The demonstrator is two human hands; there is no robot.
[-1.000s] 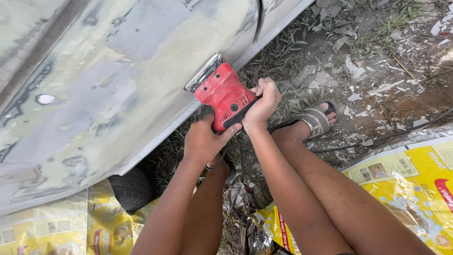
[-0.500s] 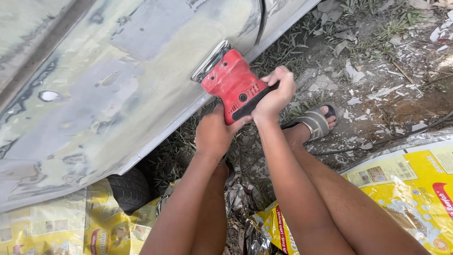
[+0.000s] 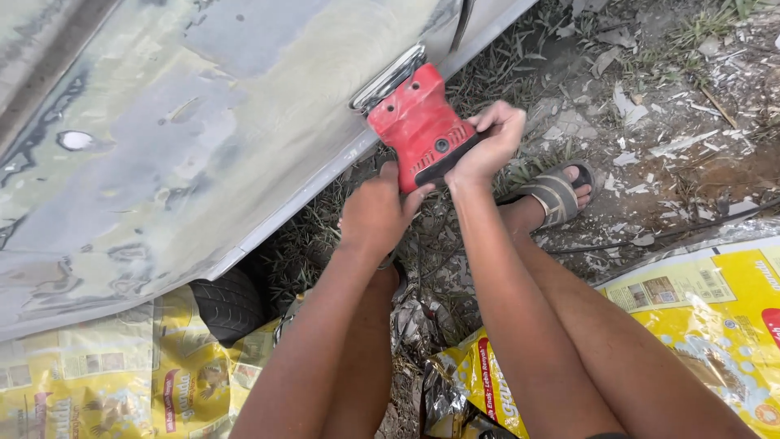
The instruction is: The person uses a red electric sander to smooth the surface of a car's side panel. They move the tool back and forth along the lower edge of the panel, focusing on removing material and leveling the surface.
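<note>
Now I see both hands clamped on the red sander (image 3: 418,122), left hand (image 3: 378,213) low, right hand (image 3: 487,142) on its black grip, pad against the grey panel (image 3: 203,122).

The sander (image 3: 418,122) has a red plastic housing, matt and dusty, with a black grip strip and a bright metal base plate. The car body panel (image 3: 187,138) is dull, patchy with yellowish filler and grey primer, rubbed matt. The tyre (image 3: 227,305) is black rubber. Yellow sacks (image 3: 715,309) are glossy printed plastic, crinkled.
</note>
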